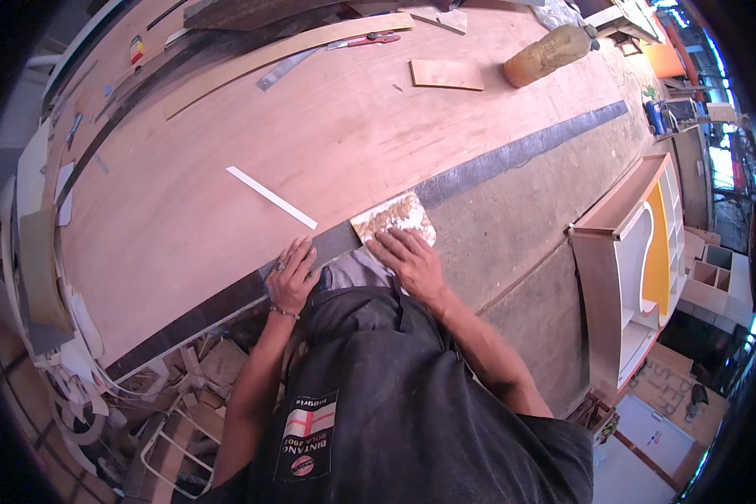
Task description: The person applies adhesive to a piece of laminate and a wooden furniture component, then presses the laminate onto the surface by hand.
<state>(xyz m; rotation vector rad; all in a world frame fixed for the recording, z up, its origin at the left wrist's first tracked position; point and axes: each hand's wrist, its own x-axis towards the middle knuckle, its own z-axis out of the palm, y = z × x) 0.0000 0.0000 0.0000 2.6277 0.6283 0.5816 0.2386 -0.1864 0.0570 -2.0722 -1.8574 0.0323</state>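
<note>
My left hand [291,270] rests with spread fingers on the dark strip [223,302] along the near edge of a plywood-topped workbench [155,210]. My right hand [401,259] has its fingers apart on top of a small square board [406,208] with brown, blotchy patches on white; the thumb is hidden, so whether it grips the board's edge is unclear. A narrow white strip [270,197] lies diagonally on the plywood just beyond my left hand.
Farther back lie a wood offcut [447,76], a red cutter [363,40], long strips and a cloudy plastic bottle [546,59] on its side. A white, yellow-panelled shelf unit [626,277] stands at right on the concrete floor [521,328]. Scrap pieces [210,361] are piled below the bench, lower left.
</note>
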